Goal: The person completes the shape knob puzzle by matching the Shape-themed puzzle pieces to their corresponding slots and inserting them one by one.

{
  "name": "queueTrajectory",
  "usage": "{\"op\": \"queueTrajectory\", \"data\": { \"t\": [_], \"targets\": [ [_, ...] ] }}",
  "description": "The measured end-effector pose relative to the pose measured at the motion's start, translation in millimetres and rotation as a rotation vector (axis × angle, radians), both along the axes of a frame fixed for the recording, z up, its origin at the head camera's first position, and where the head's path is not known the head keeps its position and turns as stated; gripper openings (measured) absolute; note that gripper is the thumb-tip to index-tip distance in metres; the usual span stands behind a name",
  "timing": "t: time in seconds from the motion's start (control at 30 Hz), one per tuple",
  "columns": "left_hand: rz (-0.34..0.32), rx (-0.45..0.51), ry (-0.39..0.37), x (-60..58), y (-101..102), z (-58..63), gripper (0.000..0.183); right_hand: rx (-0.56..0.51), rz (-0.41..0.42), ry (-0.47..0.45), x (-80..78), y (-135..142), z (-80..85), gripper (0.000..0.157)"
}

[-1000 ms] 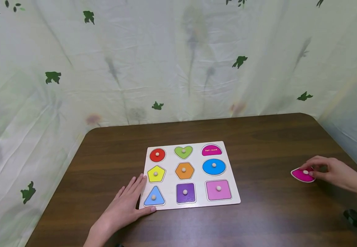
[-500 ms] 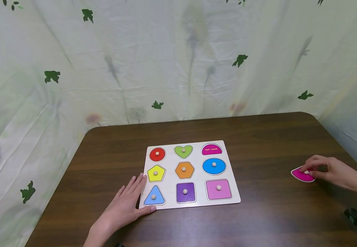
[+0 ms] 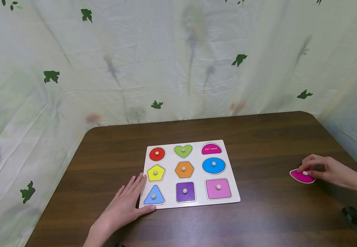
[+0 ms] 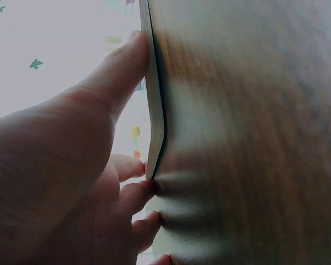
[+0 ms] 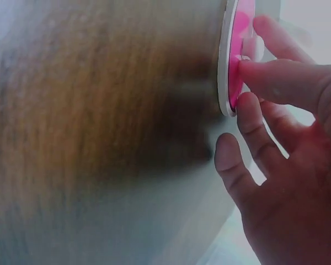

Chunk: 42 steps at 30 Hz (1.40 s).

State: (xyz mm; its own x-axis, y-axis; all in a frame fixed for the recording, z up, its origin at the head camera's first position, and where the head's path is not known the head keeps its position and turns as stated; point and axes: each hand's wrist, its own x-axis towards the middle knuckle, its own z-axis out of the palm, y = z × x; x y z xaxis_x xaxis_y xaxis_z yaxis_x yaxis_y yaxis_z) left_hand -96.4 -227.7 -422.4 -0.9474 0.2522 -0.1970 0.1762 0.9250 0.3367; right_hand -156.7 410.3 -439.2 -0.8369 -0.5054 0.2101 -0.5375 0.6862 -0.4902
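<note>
A white wooden puzzle board (image 3: 170,192) lies mid-table, with several coloured shapes that have knobs. My left hand (image 3: 120,207) rests flat at its left side, fingertips at the left edge and thumb on the near left corner. In the left wrist view the thumb (image 4: 124,66) lies along the board's edge. At the right, my right hand (image 3: 328,168) pinches a magenta half-round puzzle piece (image 3: 296,176) near its pale knob (image 3: 305,173). Its curved side faces me. The right wrist view shows thumb and index finger either side of the knob (image 5: 255,48).
At the board's top right is a magenta half-round recess (image 3: 211,149) printed "Half round". The dark brown table (image 3: 265,137) ends at a pale curtain (image 3: 172,61) with green leaf shapes. A black strap (image 3: 355,215) shows below the right forearm.
My right hand and the half-round piece have shifted very slightly left and toward me. The left hand and the board have stayed in place.
</note>
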Motion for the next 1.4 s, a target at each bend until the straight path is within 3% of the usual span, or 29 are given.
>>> {"op": "queueTrajectory", "data": {
  "t": [0.27, 0.8, 0.97, 1.13, 1.4],
  "targets": [
    [-0.005, -0.002, 0.007, -0.3, 0, -0.1, 0.111, 0.021, 0.051, -0.03, 0.3, 4, 2.8, 0.04],
    [0.012, -0.011, -0.007, 0.3, 0, -1.3, 0.112, 0.052, 0.019, -0.003, 3.9, 2, -2.9, 0.036],
    [0.004, -0.013, 0.005, 0.6, 0, -1.1, 0.111, 0.035, -0.039, 0.007, 7.0, 1, -5.3, 0.037],
    [0.002, -0.013, 0.007, 0.3, 0, -1.6, 0.111, 0.008, -0.158, 0.013, 9.5, -3, -6.5, 0.031],
    [0.002, -0.011, 0.01, 0.4, 0, -1.2, 0.111, 0.07, -0.33, -0.07, 6.3, -17, -1.8, 0.019]
  ]
}}
